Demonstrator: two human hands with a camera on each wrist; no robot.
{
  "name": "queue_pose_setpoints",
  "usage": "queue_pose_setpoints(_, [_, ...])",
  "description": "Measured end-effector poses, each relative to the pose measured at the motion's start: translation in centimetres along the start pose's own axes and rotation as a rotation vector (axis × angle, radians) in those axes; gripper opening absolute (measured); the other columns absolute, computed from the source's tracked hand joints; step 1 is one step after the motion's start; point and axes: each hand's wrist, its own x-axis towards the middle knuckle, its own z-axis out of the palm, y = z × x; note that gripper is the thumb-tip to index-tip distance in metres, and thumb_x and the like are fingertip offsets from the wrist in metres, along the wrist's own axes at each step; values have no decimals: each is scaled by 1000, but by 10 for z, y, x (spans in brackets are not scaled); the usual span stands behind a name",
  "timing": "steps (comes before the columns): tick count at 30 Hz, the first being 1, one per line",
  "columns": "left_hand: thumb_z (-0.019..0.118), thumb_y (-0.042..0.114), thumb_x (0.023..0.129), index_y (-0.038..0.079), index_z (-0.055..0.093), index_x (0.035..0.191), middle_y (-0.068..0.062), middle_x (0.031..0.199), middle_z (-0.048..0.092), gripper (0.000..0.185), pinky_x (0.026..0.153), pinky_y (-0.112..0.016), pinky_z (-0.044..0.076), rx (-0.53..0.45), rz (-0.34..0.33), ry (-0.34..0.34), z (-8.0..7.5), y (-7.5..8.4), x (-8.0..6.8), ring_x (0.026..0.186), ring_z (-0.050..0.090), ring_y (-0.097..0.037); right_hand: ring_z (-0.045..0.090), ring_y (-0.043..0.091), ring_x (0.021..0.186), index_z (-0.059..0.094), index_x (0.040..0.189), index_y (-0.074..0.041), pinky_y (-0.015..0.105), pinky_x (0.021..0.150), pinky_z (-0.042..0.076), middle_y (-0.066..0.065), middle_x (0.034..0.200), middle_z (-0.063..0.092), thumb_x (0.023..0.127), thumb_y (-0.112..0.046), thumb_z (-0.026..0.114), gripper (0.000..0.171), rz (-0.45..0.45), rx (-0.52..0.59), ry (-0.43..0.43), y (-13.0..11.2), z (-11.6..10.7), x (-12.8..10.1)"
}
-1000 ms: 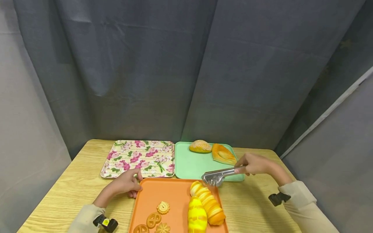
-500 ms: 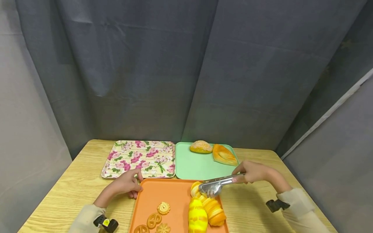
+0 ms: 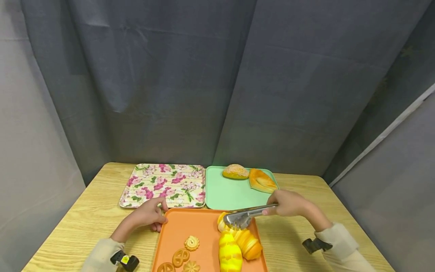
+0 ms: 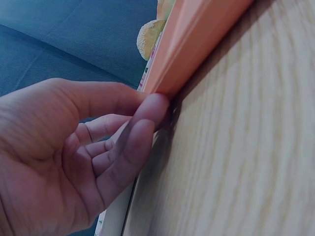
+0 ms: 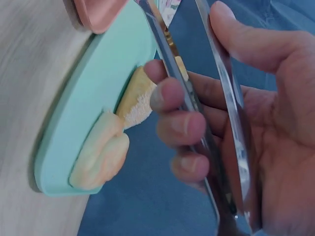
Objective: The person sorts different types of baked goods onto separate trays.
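With curled fingers and thumb my right hand (image 3: 289, 204) grips a pair of metal tongs (image 3: 249, 214). In the right wrist view the tong arms (image 5: 231, 103) stand apart, thumb on one and fingers round the other. The toothed tips overlap the far end of a striped orange-and-cream bread roll (image 3: 249, 245) on the orange tray (image 3: 204, 223). Beside that roll lies a bright yellow one (image 3: 230, 254). My left hand (image 3: 147, 215) pinches the tray's far left corner; the left wrist view shows thumb and forefinger on the orange rim (image 4: 170, 64).
Several cookies (image 3: 192, 243) lie on the orange tray's left part. Behind it stand a floral tray (image 3: 163, 185) and a green tray (image 3: 224, 196), which bears a seeded bun (image 3: 235, 172) and a folded pastry (image 3: 262, 180). Grey curtains (image 3: 163, 83) enclose the wooden table (image 3: 81, 211).
My right hand has brought the tongs down and left from above the tray's far edge onto the striped roll. The roll's far end has shifted left. The left hand keeps its place.
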Motion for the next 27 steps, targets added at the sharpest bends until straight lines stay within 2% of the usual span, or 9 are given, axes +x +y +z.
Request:
queue_pose_setpoints(4, [71,1,90,-5,51,104,-13,60,66,26,49,-35,56,-3,3,-4,0,1,-1,50,65,-22,15,2,50,52,60,-25,22,50,15,-14,54,24,94,-41,72,43,-10,-42,47,0,3,-1])
queue_pose_setpoints(10, [71,2,90,-6,50,103,-13,60,66,26,49,-34,56,-1,4,-11,0,3,-2,49,65,-22,11,2,51,35,58,-24,21,52,12,-15,54,19,93,-36,74,54,-26,-57,113,-4,0,-4])
queue_pose_setpoints(13, [72,3,90,-5,51,104,-11,59,66,26,48,-33,56,11,-2,-11,0,2,-1,49,65,-20,11,2,51,35,58,-25,21,52,13,-14,55,18,93,-35,74,54,-26,-67,142,-5,-3,-5])
queue_pose_setpoints(19, [72,2,89,-5,50,104,-11,60,66,27,48,-33,56,3,-5,-15,0,2,-1,49,66,-20,14,0,52,42,59,-25,20,52,16,-14,57,21,94,-33,74,48,-43,-90,200,-6,-12,-6])
queue_pose_setpoints(27, [72,3,90,-5,51,105,-10,61,66,27,49,-34,56,-28,-15,-27,-2,2,0,50,65,-21,19,1,47,63,65,-23,20,48,17,-12,55,28,94,-34,74,32,26,-97,344,-8,-22,-1])
